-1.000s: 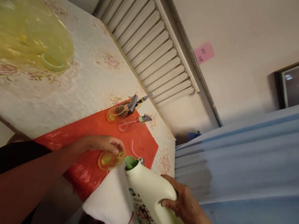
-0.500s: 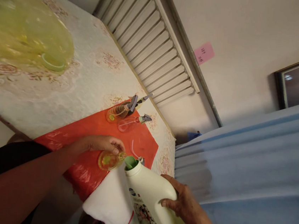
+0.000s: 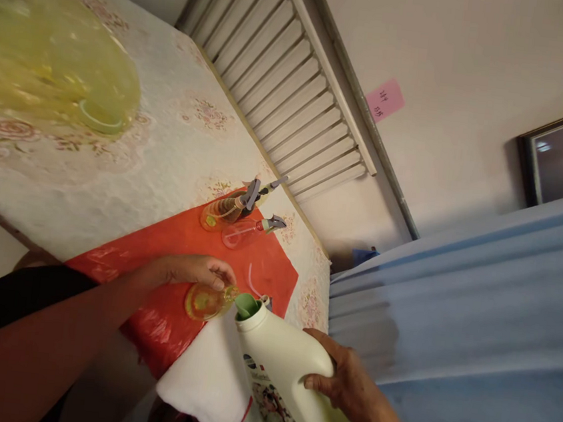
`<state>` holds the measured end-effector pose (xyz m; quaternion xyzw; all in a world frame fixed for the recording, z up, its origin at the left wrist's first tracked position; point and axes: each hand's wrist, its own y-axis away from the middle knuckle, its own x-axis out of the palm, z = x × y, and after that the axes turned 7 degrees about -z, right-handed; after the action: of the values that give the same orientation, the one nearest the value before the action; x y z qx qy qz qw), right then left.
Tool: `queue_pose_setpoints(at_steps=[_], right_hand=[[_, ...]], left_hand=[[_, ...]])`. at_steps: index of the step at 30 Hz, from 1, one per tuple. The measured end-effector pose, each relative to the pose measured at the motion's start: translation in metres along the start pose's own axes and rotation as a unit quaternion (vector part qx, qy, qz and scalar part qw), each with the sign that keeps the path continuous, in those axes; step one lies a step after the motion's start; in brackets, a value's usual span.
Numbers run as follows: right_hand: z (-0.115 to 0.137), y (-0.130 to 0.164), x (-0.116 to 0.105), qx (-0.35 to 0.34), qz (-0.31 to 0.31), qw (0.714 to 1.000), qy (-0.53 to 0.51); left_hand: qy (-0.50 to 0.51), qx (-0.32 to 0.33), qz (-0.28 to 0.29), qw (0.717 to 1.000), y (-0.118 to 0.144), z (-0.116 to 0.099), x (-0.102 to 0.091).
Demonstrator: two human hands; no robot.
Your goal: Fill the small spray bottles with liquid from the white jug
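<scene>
My left hand (image 3: 195, 271) grips a small clear bottle (image 3: 205, 301) with yellow liquid in it, standing on a red plastic sheet (image 3: 188, 241). My right hand (image 3: 342, 378) holds a large white jug (image 3: 284, 379), tilted so that its green spout (image 3: 246, 306) touches the small bottle's mouth. A white cloth (image 3: 206, 378) lies under the jug at the table's near edge.
Two spray bottles stand further back on the red sheet: one with yellow liquid (image 3: 234, 207), one clear (image 3: 249, 230). A loose trigger head with tube (image 3: 259, 289) lies beside the jug. A large yellow bowl (image 3: 46, 59) sits on the floral tablecloth (image 3: 178, 140). Blue fabric (image 3: 462, 310) hangs at right.
</scene>
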<state>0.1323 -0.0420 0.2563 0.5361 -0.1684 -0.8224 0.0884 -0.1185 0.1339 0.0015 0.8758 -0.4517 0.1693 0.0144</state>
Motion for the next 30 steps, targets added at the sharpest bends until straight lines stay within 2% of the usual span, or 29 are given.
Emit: queue_pose_setpoints(at_steps=[30], right_hand=[[0.0010, -0.0001, 0.0004, 0.009, 0.009, 1.000, -0.003]], left_hand=[[-0.020, 0.002, -0.005, 1.000, -0.0006, 0.0016, -0.0011]])
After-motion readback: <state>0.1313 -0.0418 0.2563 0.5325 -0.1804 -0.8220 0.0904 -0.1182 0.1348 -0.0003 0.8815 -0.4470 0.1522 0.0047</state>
